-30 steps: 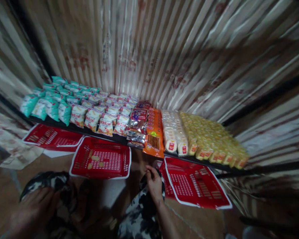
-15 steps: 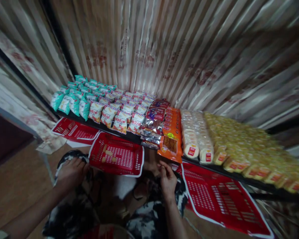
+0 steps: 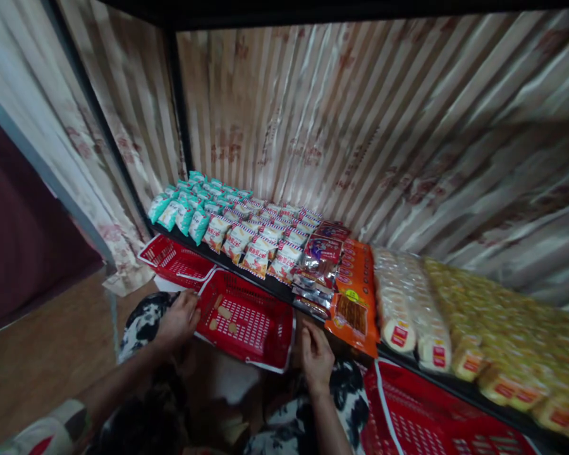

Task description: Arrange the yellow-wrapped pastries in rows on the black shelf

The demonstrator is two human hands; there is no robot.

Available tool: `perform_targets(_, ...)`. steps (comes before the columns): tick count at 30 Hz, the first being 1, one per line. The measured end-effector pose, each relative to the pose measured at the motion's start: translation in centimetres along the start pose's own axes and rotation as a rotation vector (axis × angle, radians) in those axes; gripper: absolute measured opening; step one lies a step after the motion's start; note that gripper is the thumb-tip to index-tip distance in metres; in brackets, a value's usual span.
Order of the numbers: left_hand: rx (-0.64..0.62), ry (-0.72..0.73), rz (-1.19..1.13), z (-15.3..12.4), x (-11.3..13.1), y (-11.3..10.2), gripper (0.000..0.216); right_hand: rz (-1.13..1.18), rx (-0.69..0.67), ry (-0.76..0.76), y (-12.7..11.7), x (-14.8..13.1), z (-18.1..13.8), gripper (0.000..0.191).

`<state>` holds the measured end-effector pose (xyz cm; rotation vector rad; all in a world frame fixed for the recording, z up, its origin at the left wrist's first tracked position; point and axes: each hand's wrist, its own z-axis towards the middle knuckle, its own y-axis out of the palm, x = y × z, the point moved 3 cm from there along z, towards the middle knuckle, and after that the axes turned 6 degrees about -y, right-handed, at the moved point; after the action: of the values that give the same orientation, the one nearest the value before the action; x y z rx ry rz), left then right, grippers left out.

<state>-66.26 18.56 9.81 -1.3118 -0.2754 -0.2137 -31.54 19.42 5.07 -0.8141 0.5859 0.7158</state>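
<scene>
A red plastic basket [image 3: 265, 338] with a white rim stands in front of my knees, several small tan pieces lying inside. At its left edge is my left hand [image 3: 177, 321], fingers loosely bent and spread over my knee; contact with the rim is unclear. My right hand [image 3: 317, 357] hovers just right of the basket, over my other knee, fingers curled together with nothing visible in them. Close beyond it, a large orange snack bag [image 3: 353, 297] hangs over the shelf's front edge. Dark red snack packs [image 3: 320, 253] lie beside that bag.
A low black shelf [image 3: 249, 275] carries teal snack bags [image 3: 183, 212], white-and-orange snack bags [image 3: 258, 253], clear packs of round pale crackers [image 3: 396, 309] and yellow packs [image 3: 512, 341]. More red baskets stand at left [image 3: 171, 256] and right [image 3: 436, 404]. A pleated curtain [image 3: 284, 126] hangs behind.
My view has swung up and left, so the shelf sits lower and farther right. My left hand has moved from my knee toward the basket's left edge. The right hand stays near the basket's right side.
</scene>
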Motion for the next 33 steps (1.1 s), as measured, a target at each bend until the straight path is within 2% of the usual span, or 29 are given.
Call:
perform_targets(3,-0.090,-0.079,-0.093,1.3,0.6,2.6,0.037,-0.034,-0.073,-0.071,1.6,-0.3,0.3,0.028)
perform_targets(5,-0.136,-0.067,-0.140,2.1,1.2,4.1,0.042,-0.057,-0.083,-0.102,2.5,-0.3,0.6,0.028)
perform_targets(7,-0.128,-0.018,-0.184,3.2,1.8,5.0,0.044,-0.070,-0.076,-0.118,3.1,-0.5,1.0,0.028)
perform_targets(10,-0.102,0.071,-0.224,5.0,2.7,4.9,0.046,-0.080,-0.055,-0.119,3.7,-0.9,1.5,0.028)
perform_targets(15,-0.170,0.192,-0.223,7.6,4.8,3.9,0.046,-0.121,0.012,-0.056,3.8,-1.7,1.9,0.028)
perform_targets(22,-0.191,0.331,-0.321,8.2,8.1,4.9,0.044,-0.114,0.061,0.032,3.9,-2.1,1.2,0.026)
perform_targets(26,-0.190,0.395,-0.384,8.5,9.8,5.0,0.045,-0.080,0.146,0.089,2.7,-2.3,2.1,0.027)
perform_targets(33,-0.195,0.379,-0.431,8.4,12.6,5.2,0.040,-0.091,0.253,0.130,-1.7,-1.9,7.1,0.034)
